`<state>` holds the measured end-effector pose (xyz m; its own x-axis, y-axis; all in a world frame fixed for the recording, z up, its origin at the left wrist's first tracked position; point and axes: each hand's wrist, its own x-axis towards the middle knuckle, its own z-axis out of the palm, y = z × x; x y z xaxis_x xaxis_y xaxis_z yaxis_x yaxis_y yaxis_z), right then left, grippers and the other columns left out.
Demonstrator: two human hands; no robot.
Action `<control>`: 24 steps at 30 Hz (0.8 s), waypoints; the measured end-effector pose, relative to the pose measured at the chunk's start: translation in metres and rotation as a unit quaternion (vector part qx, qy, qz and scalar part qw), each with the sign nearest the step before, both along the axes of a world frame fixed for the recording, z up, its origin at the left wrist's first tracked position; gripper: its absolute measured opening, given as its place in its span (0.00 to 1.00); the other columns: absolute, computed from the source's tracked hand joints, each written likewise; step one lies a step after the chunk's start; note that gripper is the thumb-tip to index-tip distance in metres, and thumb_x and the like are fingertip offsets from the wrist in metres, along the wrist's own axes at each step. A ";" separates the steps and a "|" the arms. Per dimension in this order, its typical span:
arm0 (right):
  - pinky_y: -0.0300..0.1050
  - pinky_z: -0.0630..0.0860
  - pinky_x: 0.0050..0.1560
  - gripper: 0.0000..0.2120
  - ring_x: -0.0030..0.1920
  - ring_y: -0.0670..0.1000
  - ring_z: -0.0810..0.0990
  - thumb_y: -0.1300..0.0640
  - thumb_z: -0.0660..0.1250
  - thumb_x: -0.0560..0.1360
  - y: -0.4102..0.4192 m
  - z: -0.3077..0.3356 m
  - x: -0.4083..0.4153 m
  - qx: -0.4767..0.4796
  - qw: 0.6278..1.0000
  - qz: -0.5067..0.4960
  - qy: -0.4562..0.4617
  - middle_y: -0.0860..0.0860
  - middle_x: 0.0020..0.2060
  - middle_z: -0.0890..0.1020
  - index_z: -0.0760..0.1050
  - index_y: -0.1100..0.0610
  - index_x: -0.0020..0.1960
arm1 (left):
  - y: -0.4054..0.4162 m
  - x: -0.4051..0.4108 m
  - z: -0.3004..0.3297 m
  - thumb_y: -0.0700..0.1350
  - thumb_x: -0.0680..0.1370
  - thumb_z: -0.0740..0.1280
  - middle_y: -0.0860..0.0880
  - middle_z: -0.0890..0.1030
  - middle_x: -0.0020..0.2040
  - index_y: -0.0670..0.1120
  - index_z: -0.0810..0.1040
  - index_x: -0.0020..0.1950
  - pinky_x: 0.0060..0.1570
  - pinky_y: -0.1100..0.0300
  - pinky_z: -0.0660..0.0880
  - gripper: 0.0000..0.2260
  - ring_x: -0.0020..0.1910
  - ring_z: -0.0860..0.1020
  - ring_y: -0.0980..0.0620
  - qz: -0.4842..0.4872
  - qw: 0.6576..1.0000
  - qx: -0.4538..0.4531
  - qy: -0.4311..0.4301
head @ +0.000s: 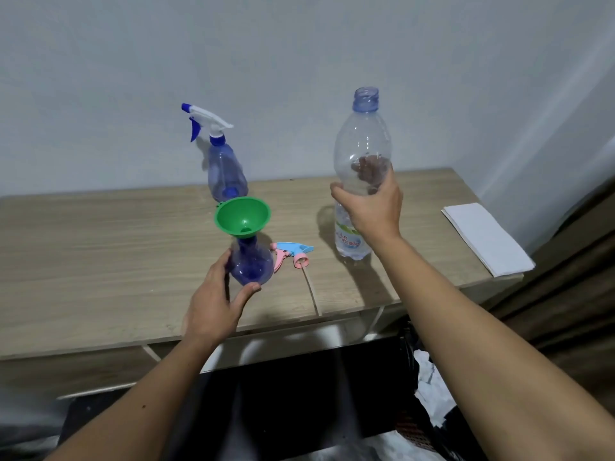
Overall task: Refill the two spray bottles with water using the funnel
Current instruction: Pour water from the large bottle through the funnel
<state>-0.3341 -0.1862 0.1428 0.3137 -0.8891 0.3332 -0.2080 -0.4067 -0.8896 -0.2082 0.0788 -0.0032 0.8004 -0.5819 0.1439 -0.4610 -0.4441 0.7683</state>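
A single wide-angle camera sits on the person's head, looking forward and down across the counter (100, 247) toward the wall (299, 44) behind it. It is close: both forearms reach in from the lower edge, and straight lines bow near the borders.

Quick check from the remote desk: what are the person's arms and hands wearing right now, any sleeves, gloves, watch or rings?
Nothing that shows. Both forearms are bare for their whole visible length, with no sleeve edge in view. The left hand and right hand have no gloves, and no watch, bracelet or ring can be seen. Fingernails look short and unpainted.
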 end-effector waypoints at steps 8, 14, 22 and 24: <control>0.50 0.78 0.52 0.29 0.53 0.54 0.83 0.47 0.79 0.61 0.006 0.011 -0.010 -0.144 0.969 0.104 0.170 0.42 0.54 0.83 0.74 0.48 0.60 | 0.001 -0.001 0.006 0.58 0.77 0.78 0.55 0.76 0.77 0.53 0.66 0.83 0.64 0.58 0.74 0.39 0.72 0.78 0.51 -0.005 1.000 0.009 0.010; 0.52 0.74 0.51 0.33 0.58 0.58 0.78 0.48 0.79 0.65 -0.003 0.016 -0.012 -0.253 0.914 0.143 0.283 0.47 0.58 0.82 0.72 0.50 0.67 | 0.001 -0.003 0.011 0.58 0.77 0.78 0.54 0.75 0.79 0.52 0.65 0.84 0.66 0.59 0.73 0.39 0.74 0.77 0.51 -0.001 1.000 0.024 0.018; 0.58 0.75 0.53 0.31 0.58 0.64 0.79 0.48 0.78 0.69 0.005 0.019 -0.009 -0.337 0.870 0.160 0.322 0.55 0.58 0.83 0.74 0.56 0.68 | 0.002 0.001 0.007 0.60 0.77 0.77 0.53 0.75 0.79 0.52 0.65 0.84 0.68 0.54 0.75 0.40 0.73 0.77 0.51 -0.005 1.000 0.027 0.016; 0.57 0.74 0.53 0.31 0.58 0.63 0.79 0.49 0.78 0.68 0.006 0.020 -0.008 -0.348 0.859 0.155 0.341 0.54 0.58 0.83 0.73 0.55 0.68 | 0.002 0.001 0.006 0.60 0.77 0.77 0.53 0.75 0.79 0.51 0.65 0.84 0.68 0.53 0.76 0.40 0.73 0.77 0.51 -0.006 1.000 0.028 0.013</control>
